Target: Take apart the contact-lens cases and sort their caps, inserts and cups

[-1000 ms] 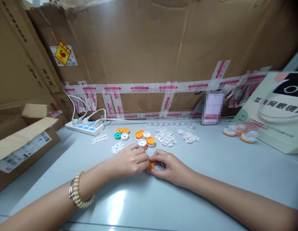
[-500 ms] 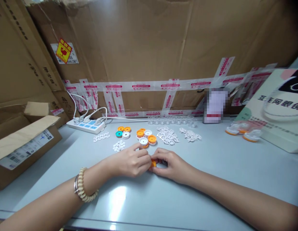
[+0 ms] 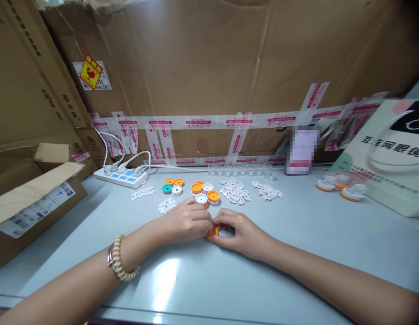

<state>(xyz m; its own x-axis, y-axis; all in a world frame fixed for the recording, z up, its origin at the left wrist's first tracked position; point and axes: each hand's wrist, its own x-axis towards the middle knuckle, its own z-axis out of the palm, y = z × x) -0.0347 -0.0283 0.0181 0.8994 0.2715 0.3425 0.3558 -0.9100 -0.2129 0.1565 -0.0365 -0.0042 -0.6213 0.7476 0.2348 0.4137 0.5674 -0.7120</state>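
An orange round plastic cup-like piece (image 3: 214, 231) is pinched by its right edge between the thumb and fingers of my right hand (image 3: 241, 230). Over its left side curls my left hand (image 3: 191, 221), fingers bent together with the tips at the piece. Whatever those fingertips hold is hidden behind them. Just beyond my hands sits a cluster of orange and white round cups (image 3: 213, 197). A smaller group, with a teal cup (image 3: 167, 189), lies to its left.
Small white discs (image 3: 167, 205) and white openwork pieces (image 3: 235, 192) lie in piles. Behind them stand a row of clear plastic parts (image 3: 241, 170), a power strip (image 3: 121, 177) and a phone (image 3: 300, 151). Domed pieces (image 3: 353, 192), a paper bag (image 3: 392, 171) and a cardboard box (image 3: 40, 203) flank the table.
My left hand has shifted slightly back and to the left, and its fingers have lifted a little. More of the orange piece shows between my hands. The right hand stays nearly in place.
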